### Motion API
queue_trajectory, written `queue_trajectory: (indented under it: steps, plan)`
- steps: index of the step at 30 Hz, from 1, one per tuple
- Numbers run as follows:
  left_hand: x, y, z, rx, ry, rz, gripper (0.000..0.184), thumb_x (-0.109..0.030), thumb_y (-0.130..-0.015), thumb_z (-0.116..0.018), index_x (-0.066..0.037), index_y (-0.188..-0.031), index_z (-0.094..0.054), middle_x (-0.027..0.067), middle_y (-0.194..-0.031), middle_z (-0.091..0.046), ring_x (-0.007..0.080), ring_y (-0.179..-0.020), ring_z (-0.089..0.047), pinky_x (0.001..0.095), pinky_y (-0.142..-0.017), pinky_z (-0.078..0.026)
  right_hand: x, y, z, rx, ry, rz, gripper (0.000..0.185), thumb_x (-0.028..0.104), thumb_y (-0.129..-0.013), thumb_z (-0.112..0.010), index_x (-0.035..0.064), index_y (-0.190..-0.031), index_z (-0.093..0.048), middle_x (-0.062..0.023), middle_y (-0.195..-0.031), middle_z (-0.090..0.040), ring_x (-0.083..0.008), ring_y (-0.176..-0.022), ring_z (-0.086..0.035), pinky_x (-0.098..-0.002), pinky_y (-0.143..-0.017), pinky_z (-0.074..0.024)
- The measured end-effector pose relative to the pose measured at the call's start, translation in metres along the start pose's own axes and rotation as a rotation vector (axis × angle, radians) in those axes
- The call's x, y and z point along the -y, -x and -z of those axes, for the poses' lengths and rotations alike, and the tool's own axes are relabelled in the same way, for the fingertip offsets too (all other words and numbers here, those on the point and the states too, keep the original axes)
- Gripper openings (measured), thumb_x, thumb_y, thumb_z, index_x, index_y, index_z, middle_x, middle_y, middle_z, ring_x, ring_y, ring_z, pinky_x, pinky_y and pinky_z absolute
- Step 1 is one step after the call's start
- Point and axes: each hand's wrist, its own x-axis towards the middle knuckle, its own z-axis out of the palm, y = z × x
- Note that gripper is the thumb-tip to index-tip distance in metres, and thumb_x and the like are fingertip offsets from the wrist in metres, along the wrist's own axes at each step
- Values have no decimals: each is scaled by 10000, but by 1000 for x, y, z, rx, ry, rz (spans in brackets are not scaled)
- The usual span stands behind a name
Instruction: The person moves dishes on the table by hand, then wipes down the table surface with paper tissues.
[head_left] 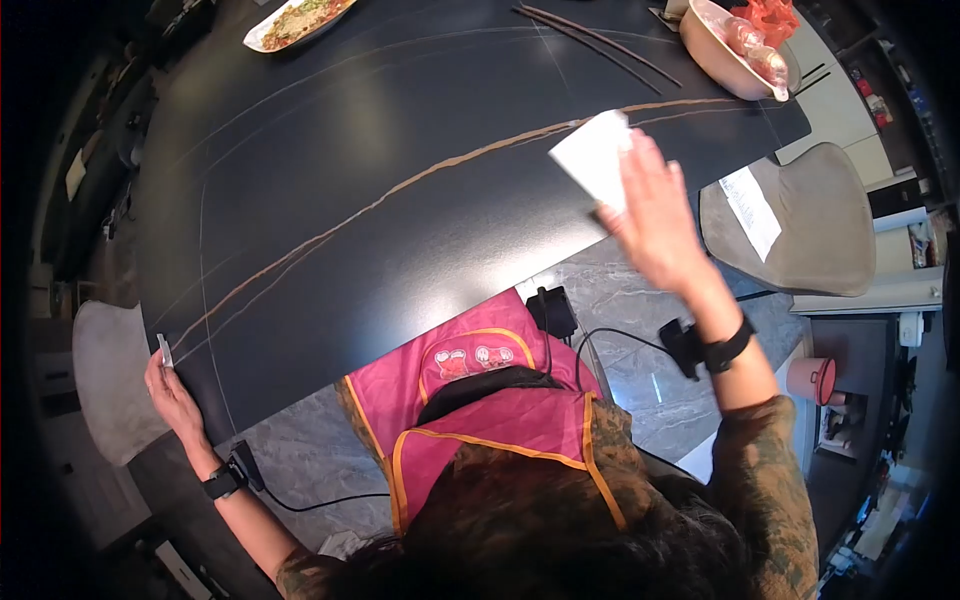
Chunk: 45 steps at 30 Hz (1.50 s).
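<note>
My right hand [660,220] is over the right part of the dark tabletop, fingers stretched along a folded white paper napkin [592,160] and thumb at its near edge. Part of the napkin is hidden beneath the fingers. At the table's left corner, my left hand [176,400] has its fingertips closed on a small flat whitish piece [165,350], whose kind I cannot make out. The black table [400,260] carries a brown and white vein pattern. Both wrists wear black straps with cables.
A white dish of food [298,24] stands at the far left. Two dark chopsticks [600,45] lie at the far right, beside a pale bowl [722,55] with plastic-wrapped items and a red bag [768,18]. Chairs [815,225] flank both sides of the table.
</note>
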Motion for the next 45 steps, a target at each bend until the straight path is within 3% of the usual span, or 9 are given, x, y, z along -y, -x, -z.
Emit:
queue_trajectory:
  steps: [8,15,18,24,28,32,35,38,45]
  plan:
    - [0,1,0,-65,-13,-13,294,-73,-935,-428,4,-1189,-555,160,-1190,-553,282,-1107,-525,354,-959,-393,-41,-7,-18,-19,22,-110,783,540,-947,-325,-79,-1415,-219,-276,-1490,-180,-389,-1403,-149,-512,-1120,-152]
    - [-9,-1,-2,-65,37,39,296,-54,-923,-436,-4,-1185,-564,156,-1187,-556,291,-1110,-532,363,-949,-410,166,11,12,-38,-364,315,1006,542,-750,-642,-198,-1325,-275,-350,-1394,-303,-435,-1353,-244,-460,-1128,-167]
    - [-16,0,0,-69,1,-10,293,-52,-922,-439,-2,-1182,-565,158,-1192,-553,294,-1110,-533,365,-951,-412,254,16,7,10,-673,548,1028,620,-781,-559,-187,-1342,-258,-331,-1422,-270,-414,-1377,-202,-464,-1140,-130]
    - [-19,2,1,-71,51,-13,272,-39,-920,-438,-1,-1155,-570,159,-1171,-562,298,-1100,-537,359,-950,-407,347,4,-3,28,-559,853,933,634,-866,-415,-130,-1379,-261,-268,-1469,-243,-366,-1402,-159,-428,-1140,-129]
    - [-19,1,-1,-82,73,-18,258,-34,-921,-436,1,-1136,-574,154,-1151,-565,292,-1078,-540,352,-939,-409,288,-40,14,129,-436,640,929,583,-778,-590,-140,-1301,-330,-259,-1339,-390,-351,-1293,-338,-405,-1095,-220]
    - [-20,1,0,-71,68,0,259,-28,-921,-433,0,-1134,-576,150,-1141,-562,287,-1074,-537,345,-936,-409,176,-103,-13,-204,-270,486,708,508,-833,-567,-119,-1144,-461,-240,-1135,-477,-346,-1108,-473,-411,-959,-401]
    - [-24,0,1,-77,74,0,258,-27,-921,-430,0,-1133,-576,151,-1139,-561,286,-1077,-534,343,-936,-408,88,-136,-15,-19,-63,225,750,515,-872,-517,-153,-1199,-418,-289,-1258,-441,-392,-1184,-445,-418,-1025,-357]
    - [-27,1,3,-85,91,1,259,-25,-923,-425,0,-1135,-571,151,-1145,-556,290,-1082,-532,345,-938,-407,19,-147,-18,181,55,17,869,608,-925,-312,-145,-1356,-267,-336,-1425,-259,-401,-1373,-216,-405,-1138,-197]
    - [-29,1,4,-64,70,-15,268,-13,-920,-410,0,-1139,-565,162,-1161,-548,300,-1080,-531,350,-940,-403,39,-39,28,218,-1,303,762,498,-942,-400,-99,-1386,-239,-327,-1439,-230,-426,-1377,-184,-434,-1146,-159]
